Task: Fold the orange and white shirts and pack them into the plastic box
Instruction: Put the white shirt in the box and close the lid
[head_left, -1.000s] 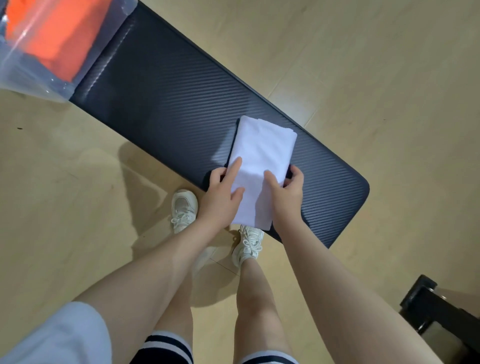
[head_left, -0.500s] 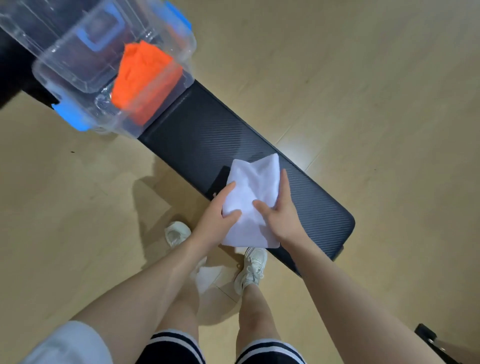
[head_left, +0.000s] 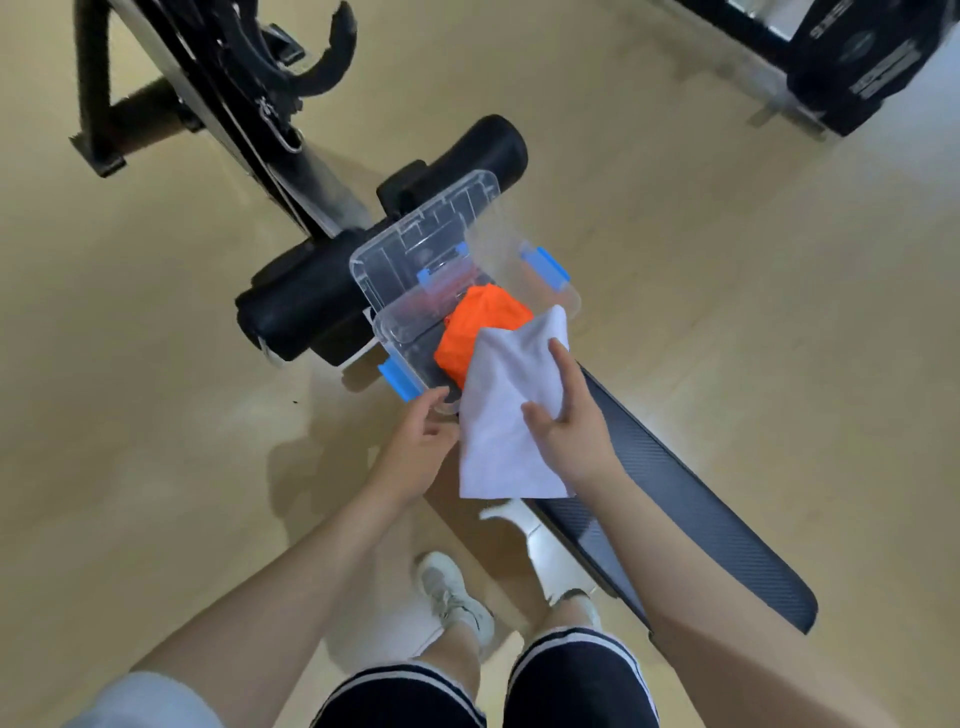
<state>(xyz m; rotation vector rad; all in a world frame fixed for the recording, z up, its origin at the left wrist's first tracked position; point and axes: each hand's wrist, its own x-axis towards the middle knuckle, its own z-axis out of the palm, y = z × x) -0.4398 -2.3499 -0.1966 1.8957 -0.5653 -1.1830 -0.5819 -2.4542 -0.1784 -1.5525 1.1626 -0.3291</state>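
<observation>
The folded white shirt (head_left: 498, 415) hangs in the air, its far corner over the near end of the clear plastic box (head_left: 390, 332). My right hand (head_left: 569, 421) grips it from the right, thumb on top. At the shirt's left edge is my left hand (head_left: 421, 447), fingers curled under the cloth, close to the box's near corner. The folded orange shirt (head_left: 475, 327) lies inside the box, partly covered by the white one. The box has blue latches and stands on the black bench (head_left: 675, 493).
The clear lid (head_left: 426, 239) leans at the box's far side. Black foam rollers (head_left: 296, 306) and a metal machine frame (head_left: 218, 78) stand beyond it. A black weight block (head_left: 862, 57) is at top right. My feet stand on the wooden floor (head_left: 156, 415) left of the bench.
Both hands lifted the white shirt off the bench and carried it to the box. The view swung along the bench, so the box and gym frame now show.
</observation>
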